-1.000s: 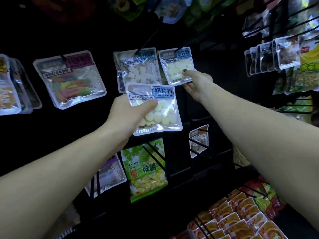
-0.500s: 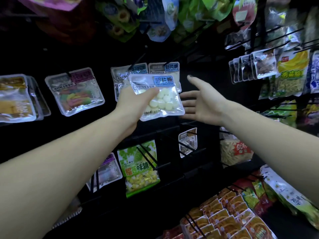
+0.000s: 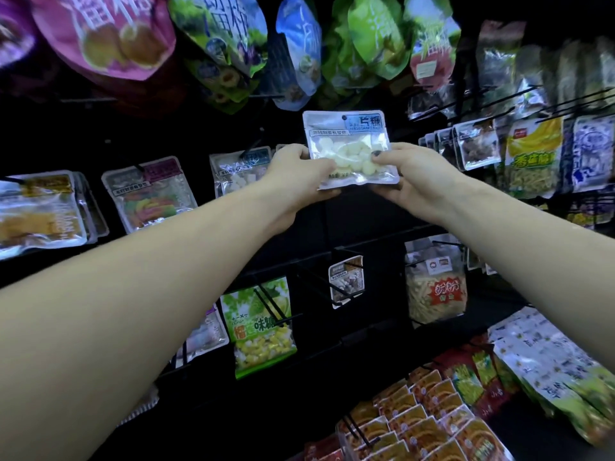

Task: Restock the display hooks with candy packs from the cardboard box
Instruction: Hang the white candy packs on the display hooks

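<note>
Clear-fronted candy pack (image 3: pixel 349 149) of white pieces, held up in both hands before the black display wall (image 3: pixel 149 128), near the middle of its upper half. Left hand (image 3: pixel 301 169) gripping the pack's lower left corner, thumb over the front film. Right hand (image 3: pixel 411 174) pinching the lower right corner, dark-nailed thumb on the front, fingers curled behind. Small punched hole visible near the pack's top edge, not yet threaded on anything; no hook tip discernible at it, so counted as in hand, not hung.

Judged as mid-task. Same kind of white-candy pack (image 3: pixel 241 169) already hanging on a hook just left of and below the held one, partly behind the left hand, so that row seems the likely target. Left to do for this pack: line the hole up with a hook and slide it back. Cardboard box nowhere in view, so remaining stock impossible to tell.

Dark pegboard-style wall, dim light, long black hooks (image 3: pixel 276 302) jutting out. Toward the left edge, a jelly-sweet pack (image 3: pixel 149 191) and orange-filled packs (image 3: pixel 40 211). Along the top edge, large pink and green bags (image 3: pixel 109 31). Toward the right edge, a yellow pack (image 3: pixel 532 154). Lower down, a green-and-yellow pack (image 3: pixel 259 327), and at the bottom right corner rows of orange packets (image 3: pixel 416 424).
</note>
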`<state>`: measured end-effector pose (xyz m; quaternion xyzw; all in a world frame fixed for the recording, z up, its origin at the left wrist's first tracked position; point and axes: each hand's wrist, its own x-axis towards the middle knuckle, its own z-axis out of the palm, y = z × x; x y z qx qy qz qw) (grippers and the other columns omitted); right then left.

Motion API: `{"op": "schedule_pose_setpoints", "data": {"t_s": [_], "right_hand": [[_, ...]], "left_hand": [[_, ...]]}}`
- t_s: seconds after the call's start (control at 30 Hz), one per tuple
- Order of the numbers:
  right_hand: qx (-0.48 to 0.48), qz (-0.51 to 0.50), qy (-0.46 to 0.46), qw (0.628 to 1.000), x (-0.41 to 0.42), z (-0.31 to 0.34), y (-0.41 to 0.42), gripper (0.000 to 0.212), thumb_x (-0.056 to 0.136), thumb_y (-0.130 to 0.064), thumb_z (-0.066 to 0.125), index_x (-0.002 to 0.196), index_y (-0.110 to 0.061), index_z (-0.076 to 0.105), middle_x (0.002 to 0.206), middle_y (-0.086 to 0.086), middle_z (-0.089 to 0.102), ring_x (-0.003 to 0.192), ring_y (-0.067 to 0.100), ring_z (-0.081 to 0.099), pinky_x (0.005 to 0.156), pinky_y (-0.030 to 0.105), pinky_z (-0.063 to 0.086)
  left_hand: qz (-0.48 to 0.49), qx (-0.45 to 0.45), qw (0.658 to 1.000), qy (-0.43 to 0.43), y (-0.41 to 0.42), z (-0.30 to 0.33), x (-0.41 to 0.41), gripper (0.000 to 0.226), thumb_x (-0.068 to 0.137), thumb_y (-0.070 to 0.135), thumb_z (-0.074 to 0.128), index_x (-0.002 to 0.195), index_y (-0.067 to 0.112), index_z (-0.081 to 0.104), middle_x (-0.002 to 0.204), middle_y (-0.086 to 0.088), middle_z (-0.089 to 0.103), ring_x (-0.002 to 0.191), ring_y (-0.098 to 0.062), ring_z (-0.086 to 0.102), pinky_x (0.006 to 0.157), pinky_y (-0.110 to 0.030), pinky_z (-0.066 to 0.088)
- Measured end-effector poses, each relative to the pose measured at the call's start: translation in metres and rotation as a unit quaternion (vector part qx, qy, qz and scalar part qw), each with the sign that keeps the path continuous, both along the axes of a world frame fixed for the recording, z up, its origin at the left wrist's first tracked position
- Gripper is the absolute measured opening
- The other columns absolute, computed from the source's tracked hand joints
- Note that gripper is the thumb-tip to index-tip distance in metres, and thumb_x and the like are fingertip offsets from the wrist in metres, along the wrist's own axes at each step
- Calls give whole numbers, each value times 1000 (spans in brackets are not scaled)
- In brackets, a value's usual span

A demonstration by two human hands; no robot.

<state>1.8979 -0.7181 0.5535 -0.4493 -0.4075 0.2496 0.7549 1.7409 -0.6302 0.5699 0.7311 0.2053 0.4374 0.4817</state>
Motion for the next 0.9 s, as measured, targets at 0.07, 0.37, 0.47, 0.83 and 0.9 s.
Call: {"op": "schedule_pose_setpoints", "data": {"t_s": [0.07, 0.37, 0.47, 0.83, 0.9], "right_hand": [[9, -7, 29, 1000, 8, 0, 3, 32, 97, 0, 59, 128, -3, 65, 123, 13, 74, 101, 22, 75, 70, 29, 62], [34, -14, 55, 998, 19, 4, 12, 27, 97, 3, 59, 123, -1, 66, 119, 13, 74, 102, 22, 75, 69, 27, 61], [44, 3, 47, 998, 20, 1, 14, 31, 96, 2, 58, 126, -2, 66, 118, 12, 75, 100, 21, 76, 69, 26, 61], [64, 8, 62, 996, 14, 5, 22, 31, 96, 3, 61, 126, 2, 65, 117, 14, 75, 98, 21, 76, 66, 26, 61], [67, 6, 68, 995, 12, 6, 23, 28, 96, 3, 60, 124, 1, 66, 114, 13, 75, 94, 20, 76, 68, 26, 61]], "left_hand": [[0, 7, 1000, -3, -1, -1, 8, 13, 97, -1, 64, 91, 7, 56, 121, -13, 69, 104, -26, 75, 81, -35, 67], [4, 2, 999, -41, 4, 1, 26, 12, 99, -4, 61, 91, 4, 61, 113, -11, 72, 99, -27, 78, 83, -30, 65], [9, 5, 999, -46, 10, -2, 26, 7, 98, -3, 63, 95, 2, 59, 114, -11, 71, 97, -27, 78, 87, -33, 65], [-6, -3, 997, -78, 14, 0, 20, 5, 99, -4, 62, 96, -3, 65, 108, -11, 74, 76, -14, 79, 74, -20, 62], [-8, -9, 997, -76, 14, 2, 20, 6, 99, -5, 62, 95, -2, 66, 108, -11, 74, 74, -12, 79, 74, -20, 62]]}}
